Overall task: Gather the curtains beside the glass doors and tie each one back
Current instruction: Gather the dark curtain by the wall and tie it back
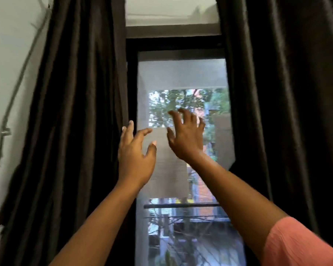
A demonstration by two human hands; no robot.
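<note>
Two dark brown curtains hang on either side of a glass door (183,73). The left curtain (73,112) falls in long folds from the top to the bottom of the view. The right curtain (288,102) covers the whole right side. My left hand (136,152) is raised in front of the glass, fingers spread, with its fingertips at the inner edge of the left curtain. My right hand (185,135) is raised beside it in front of the glass, fingers spread and slightly bent, holding nothing. The picture is blurred by movement.
A white wall (10,54) with a thin cable and a clip runs down the left. Behind the glass are a railing (181,206), trees and buildings. A pale lintel (171,18) sits above the door frame.
</note>
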